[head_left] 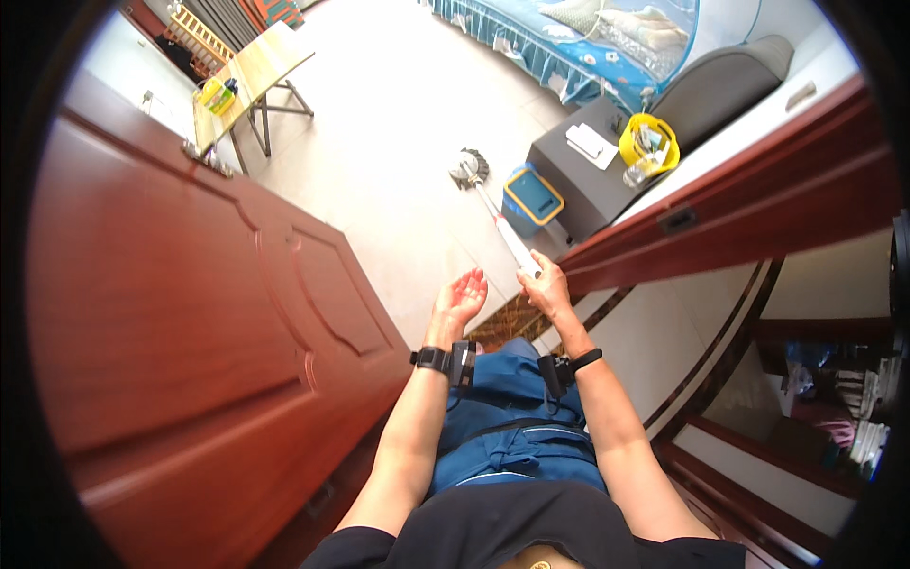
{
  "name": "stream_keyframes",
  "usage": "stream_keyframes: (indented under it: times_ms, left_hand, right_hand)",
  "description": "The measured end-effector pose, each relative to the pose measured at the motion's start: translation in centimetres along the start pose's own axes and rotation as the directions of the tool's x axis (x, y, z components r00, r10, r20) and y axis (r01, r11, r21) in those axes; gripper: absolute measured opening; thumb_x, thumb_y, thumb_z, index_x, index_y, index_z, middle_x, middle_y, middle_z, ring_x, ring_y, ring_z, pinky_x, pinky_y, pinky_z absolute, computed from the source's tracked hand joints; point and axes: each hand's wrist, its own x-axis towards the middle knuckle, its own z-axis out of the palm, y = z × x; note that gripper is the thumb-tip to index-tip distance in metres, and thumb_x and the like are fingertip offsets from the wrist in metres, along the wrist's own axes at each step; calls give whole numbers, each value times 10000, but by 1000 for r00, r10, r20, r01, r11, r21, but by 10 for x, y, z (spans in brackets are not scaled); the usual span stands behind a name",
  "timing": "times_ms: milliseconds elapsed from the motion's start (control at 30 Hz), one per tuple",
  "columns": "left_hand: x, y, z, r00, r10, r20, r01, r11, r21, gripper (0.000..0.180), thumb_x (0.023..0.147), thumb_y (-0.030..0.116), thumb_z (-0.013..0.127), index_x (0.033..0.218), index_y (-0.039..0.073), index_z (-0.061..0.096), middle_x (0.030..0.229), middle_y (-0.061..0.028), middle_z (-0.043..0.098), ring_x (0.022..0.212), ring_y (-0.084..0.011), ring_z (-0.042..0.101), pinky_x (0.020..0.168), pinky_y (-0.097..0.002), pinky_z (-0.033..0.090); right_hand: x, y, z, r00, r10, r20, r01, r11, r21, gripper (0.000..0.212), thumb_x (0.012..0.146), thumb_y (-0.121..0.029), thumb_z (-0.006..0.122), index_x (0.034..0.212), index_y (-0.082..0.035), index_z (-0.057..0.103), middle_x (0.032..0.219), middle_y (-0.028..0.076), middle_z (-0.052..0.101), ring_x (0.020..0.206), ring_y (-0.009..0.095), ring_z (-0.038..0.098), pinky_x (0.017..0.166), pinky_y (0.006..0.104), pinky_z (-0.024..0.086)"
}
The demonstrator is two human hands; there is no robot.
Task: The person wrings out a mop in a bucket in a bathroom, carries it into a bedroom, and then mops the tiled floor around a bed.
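Observation:
My right hand [548, 287] is closed around the white upper end of a mop handle [513, 243]. The mop slants away from me, and its grey and dark mop head [468, 169] rests on the pale floor. My left hand [463, 297] is held out to the left of the handle, palm turned up, fingers apart and slightly curled, with nothing in it. A blue trash bin [533, 197] with a yellow-orange rim stands just right of the mop handle.
A red-brown door [180, 313] stands at my left, and a door frame [749, 204] runs along my right. Beyond are a grey sofa [725, 85] with a yellow basket [649, 142], a bed with blue covers [607, 52], and a folding wooden table [261, 66].

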Motion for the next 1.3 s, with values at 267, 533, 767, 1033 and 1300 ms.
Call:
stream_keyframes:
  times_ms: [267,533,767,1033,1300]
  left_hand:
    - [59,83,128,995,64,-73,-68,997,-46,229,927,65,405,1107,-13,523,1063,-115,613,1002,-249,590,867,-399,477]
    - [116,187,215,979,132,157,-103,978,-180,196,937,75,384,1008,-11,545,1047,-117,632,986,-248,612,860,-411,487]
    - [171,258,275,986,160,47,-142,951,-274,220,956,101,345,1029,-2,526,1048,-120,632,990,-259,613,869,-424,484]
    - [250,340,418,991,40,125,-27,994,-105,214,926,59,389,1026,-14,563,1005,-109,645,931,-226,624,842,-399,487]
    - [302,414,545,998,41,54,-36,996,-78,216,928,69,418,1064,-5,569,1002,-102,651,947,-212,623,859,-389,484]
  right_hand:
    - [173,-78,14,988,-156,-18,156,987,-34,579,751,-164,611,1281,34,488,635,102,641,515,128,621,473,260,487]
    - [345,-166,40,971,-227,75,227,974,6,534,739,-161,593,1235,19,515,585,105,619,495,167,620,469,299,497]
    - [452,-240,46,996,-73,45,68,993,94,588,748,-148,624,1291,22,473,767,123,653,545,150,625,448,278,502]
    - [548,-276,67,972,96,216,-164,933,320,618,754,-126,679,1307,5,437,737,42,587,508,103,537,377,228,379]
    - [621,-369,106,977,164,133,-195,940,279,705,725,-102,646,1370,8,384,770,56,588,489,100,536,371,219,373]
